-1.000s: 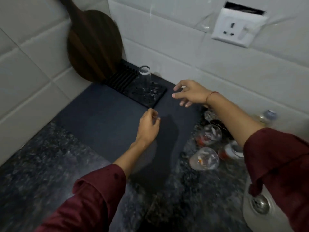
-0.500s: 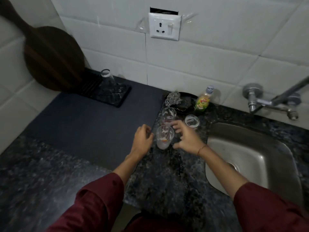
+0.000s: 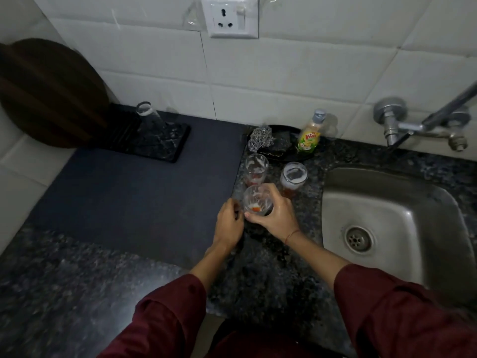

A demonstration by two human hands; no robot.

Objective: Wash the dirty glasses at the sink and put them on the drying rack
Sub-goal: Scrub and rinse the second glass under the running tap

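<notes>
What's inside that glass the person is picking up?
In the glass, gripped by the right hand, a little red-orange residue sits at the bottom, with whitish smears on the inner wall. The fingers wrapped around it cover part of its side, so anything there stays unseen.

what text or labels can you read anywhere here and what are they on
"Vim": red brand word on the yellow label of the soap bottle standing by the wall behind the glasses.
Smaller print on that same label: too small and blurred to read.
Wall socket: no readable marks.
Glasses, rack, tap and sink: no text seen.
</notes>
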